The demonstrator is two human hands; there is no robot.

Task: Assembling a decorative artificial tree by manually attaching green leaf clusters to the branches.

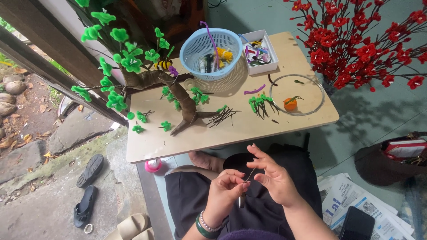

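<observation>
My left hand (227,192) and my right hand (272,174) meet over my lap, below the low wooden table (151,144). Both pinch a thin dark wire stem (250,174) that runs between their fingertips. The left wrist wears a green bangle and a bead bracelet. On the table lies a craft tree (178,91) with a brown wrapped trunk and green pipe-cleaner leaves. Small bundles of green-tipped wire stems (260,106) lie near it.
A blue plastic basket (202,66) and a white box (269,60) of craft bits stand at the table's far side. A clear round lid (318,95) holds a small orange piece. Red artificial blossoms (356,44) rise at right. Newspapers and a dark phone (356,224) lie on the floor.
</observation>
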